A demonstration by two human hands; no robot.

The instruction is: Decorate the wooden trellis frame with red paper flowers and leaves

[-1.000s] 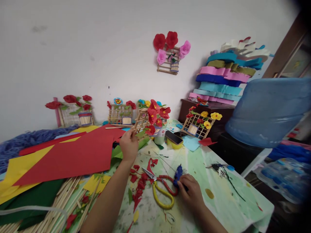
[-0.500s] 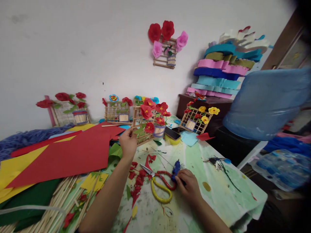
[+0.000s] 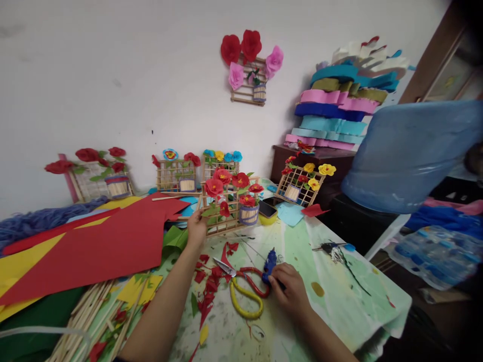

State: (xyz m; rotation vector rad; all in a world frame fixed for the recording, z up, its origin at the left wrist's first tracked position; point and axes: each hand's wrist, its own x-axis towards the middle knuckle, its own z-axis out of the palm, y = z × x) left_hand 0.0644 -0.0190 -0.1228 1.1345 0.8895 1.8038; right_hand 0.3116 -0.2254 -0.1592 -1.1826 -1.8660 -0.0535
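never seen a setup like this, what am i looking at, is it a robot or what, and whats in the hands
There's no robot here: these are a person's two bare hands, seen from a camera worn on the head, looking forward and down. The left hand holds the edge of a lattice frame decorated with red flowers. The right hand grips a blue tool, which looks like a glue gun. On the cloth-covered table lie scissors, red scraps, a big red sheet and thin sticks. More flowered frames stand farther back.
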